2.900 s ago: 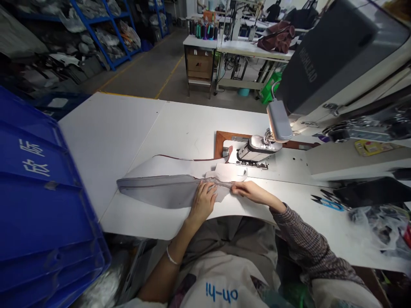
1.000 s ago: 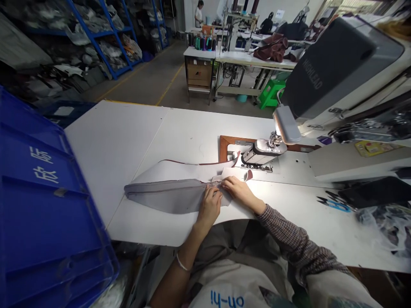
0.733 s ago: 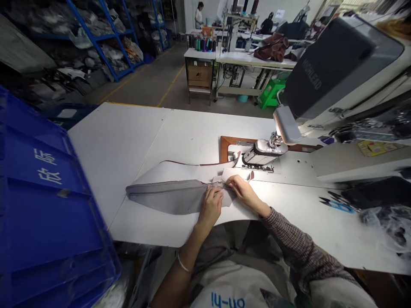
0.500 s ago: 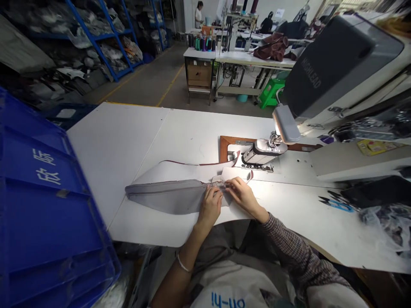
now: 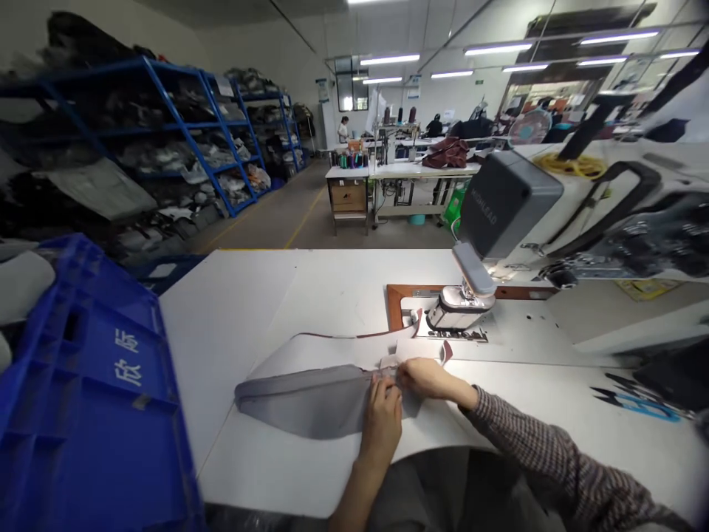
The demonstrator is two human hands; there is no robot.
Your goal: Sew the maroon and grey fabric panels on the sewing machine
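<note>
A long grey fabric piece [image 5: 310,399] with a dark red edge lies on the white sewing table [image 5: 249,310], folded along a seam. My left hand [image 5: 385,410] rests on its right end with fingers curled, pinching the seam. Close beside it, my right hand [image 5: 424,377] pinches the same seam where the fabric narrows. Both hands sit just in front of the sewing machine's presser foot [image 5: 459,314], under its small lamp [image 5: 473,270].
A big blue plastic crate [image 5: 88,399] stands at the left. The grey sewing machine head [image 5: 507,199] rises at the right. Blue-handled snips [image 5: 636,403] lie at the far right. Blue shelving, other work tables and a distant person fill the background.
The camera has tilted up, showing more of the room. My right hand drew back left along the seam toward my left hand; both stay pinched on the fabric.
</note>
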